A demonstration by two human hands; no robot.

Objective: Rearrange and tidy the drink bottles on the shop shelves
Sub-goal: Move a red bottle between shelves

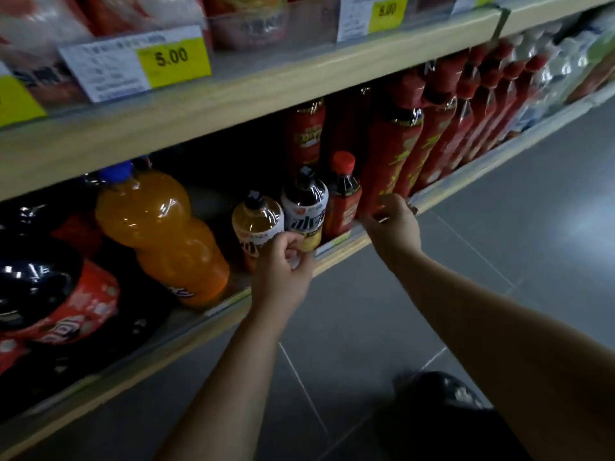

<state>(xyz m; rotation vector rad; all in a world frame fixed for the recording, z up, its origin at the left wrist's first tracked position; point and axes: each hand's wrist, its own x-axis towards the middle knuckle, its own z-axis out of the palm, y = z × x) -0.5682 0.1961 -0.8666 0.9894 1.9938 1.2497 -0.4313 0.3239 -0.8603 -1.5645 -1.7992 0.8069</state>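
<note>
Well, both hands are down at the front of the lower shelf (339, 252). The left hand (283, 271) has its fingers curled against the bottom of a small yellow bottle (258, 227), but I cannot tell if it really holds it. The right hand (392, 224) is curled at the foot of a tall red bottle (387, 161), and I cannot tell if it grips there either. The small yellow bottle looks full, so I think it is a bit heavy for its size. Its wrap is smooth and shiny, so it may slip. Best to hold it round the middle, on the label. The tall red bottle looks heavier and could tip over, so hold it round its body, not by the top
</note>
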